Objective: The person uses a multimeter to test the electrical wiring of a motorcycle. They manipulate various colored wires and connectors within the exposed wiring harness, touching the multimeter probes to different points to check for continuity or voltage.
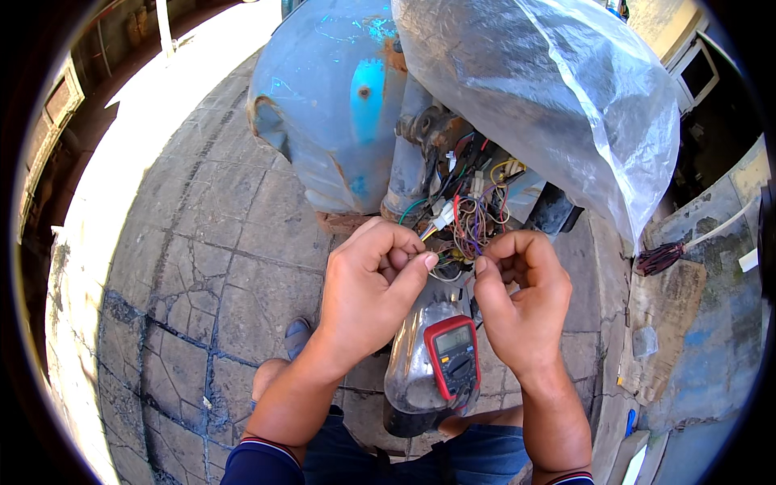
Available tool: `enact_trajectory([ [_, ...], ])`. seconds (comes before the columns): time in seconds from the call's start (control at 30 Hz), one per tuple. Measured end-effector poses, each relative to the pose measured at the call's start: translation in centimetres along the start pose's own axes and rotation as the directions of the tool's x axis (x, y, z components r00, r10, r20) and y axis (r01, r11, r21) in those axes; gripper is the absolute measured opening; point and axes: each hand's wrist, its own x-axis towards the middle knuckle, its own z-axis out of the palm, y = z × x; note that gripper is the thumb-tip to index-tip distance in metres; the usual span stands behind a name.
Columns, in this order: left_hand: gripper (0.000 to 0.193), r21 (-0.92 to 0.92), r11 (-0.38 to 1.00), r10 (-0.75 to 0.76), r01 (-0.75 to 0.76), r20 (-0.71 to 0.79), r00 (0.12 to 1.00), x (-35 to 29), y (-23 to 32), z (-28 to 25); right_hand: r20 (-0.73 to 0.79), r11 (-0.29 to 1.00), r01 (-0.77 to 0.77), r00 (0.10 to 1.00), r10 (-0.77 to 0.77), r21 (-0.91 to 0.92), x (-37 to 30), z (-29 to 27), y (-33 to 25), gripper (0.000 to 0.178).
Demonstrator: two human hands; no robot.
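A tangle of thin coloured wires [473,222] hangs out from beside a worn blue metal body, in front of me. My left hand [372,279] is closed in a pinch at the near left side of the tangle, thumb against forefinger on a thin wire. Just above its fingers is a white plug connector [444,214]. My right hand [524,295] pinches a thin wire at the tangle's right side; the fingertips partly cover it. Below and between my hands, a red multimeter [453,356] with a grey screen lies on a shiny rounded metal part [411,356].
The dented blue metal body [323,105] rises at the far side. Clear plastic sheeting [558,97] drapes over the upper right. Cracked paving [194,283] spreads to the left. At right lie a dark bundle of wire ends [660,259] and a brown board [667,331].
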Motion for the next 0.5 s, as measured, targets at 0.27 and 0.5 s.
enact_trajectory([
  [0.27,0.015,0.006,0.895,0.426,-0.445,0.283,0.860,-1.0,0.7,0.7,0.022,0.999,0.027,0.999,-0.026,-0.022,-0.6,-0.3,0.8,0.013],
  [0.5,0.018,-0.002,0.909,0.400,-0.418,0.292,0.869,-2.2,-0.6,2.1,0.163,0.968,0.229,0.964,-0.210,-0.107,-3.1,-3.1,0.1,0.031],
])
